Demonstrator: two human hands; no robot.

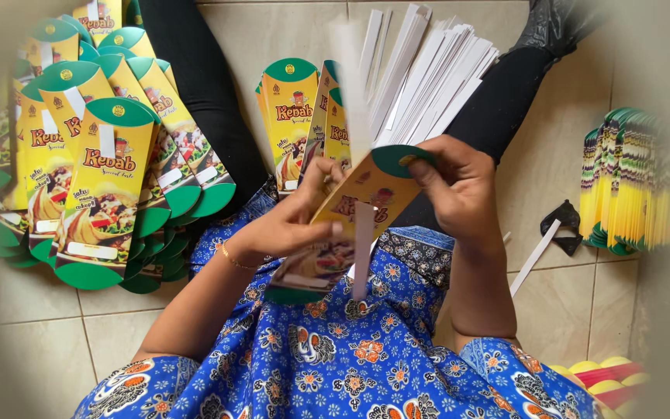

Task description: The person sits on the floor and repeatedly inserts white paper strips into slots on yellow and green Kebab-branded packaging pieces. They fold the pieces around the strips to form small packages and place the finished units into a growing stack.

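Observation:
I hold a yellow and green printed paper sleeve over my lap with both hands. My left hand grips its lower left side, thumb on the printed face. My right hand pinches its green rounded top end. A narrow white paper strip runs down the sleeve's face and hangs past its edge. A bunch of long white strips fans up behind my right hand.
A big fanned pile of finished sleeves lies on the tile floor at the left. More sleeves rest ahead between my legs. A stack of flat sleeves stands at the right beside a black clip.

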